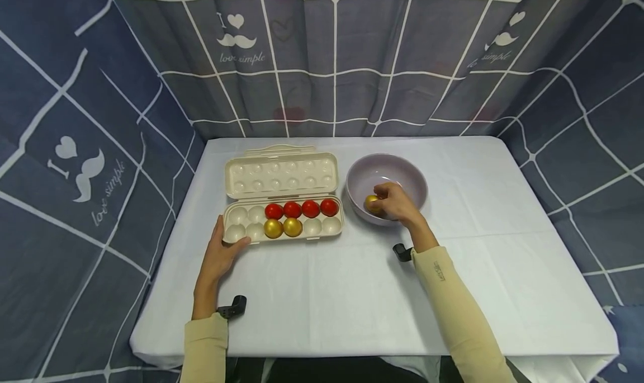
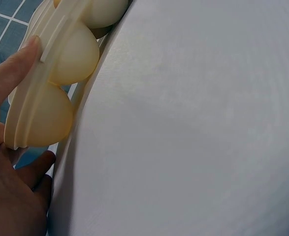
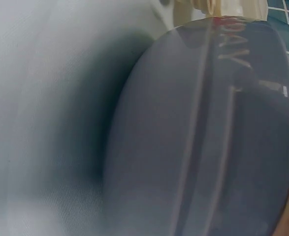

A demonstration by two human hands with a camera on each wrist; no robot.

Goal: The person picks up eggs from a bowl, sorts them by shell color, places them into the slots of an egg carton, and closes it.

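Note:
An open cream egg carton (image 1: 284,237) lies left of the middle, its lid (image 1: 282,176) folded back. Several red eggs (image 1: 310,208) fill the right part of its back row, and two gold eggs (image 1: 283,227) sit in the front row. My left hand (image 1: 219,255) grips the carton's left end, its thumb (image 2: 16,69) on the front rim in the left wrist view. Inside the purple-grey bowl (image 1: 354,173), my right hand (image 1: 397,203) pinches another gold egg (image 1: 372,204), partly hidden by the fingers. The right wrist view mostly shows the bowl's outer wall (image 3: 208,128).
A white cloth (image 1: 322,293) covers the table. Dark grey gridded curtains (image 1: 302,92) surround its back and sides. Each wrist wears a small black camera, the left one (image 1: 233,307) near the sleeve cuff and the right one (image 1: 402,253) just below the bowl.

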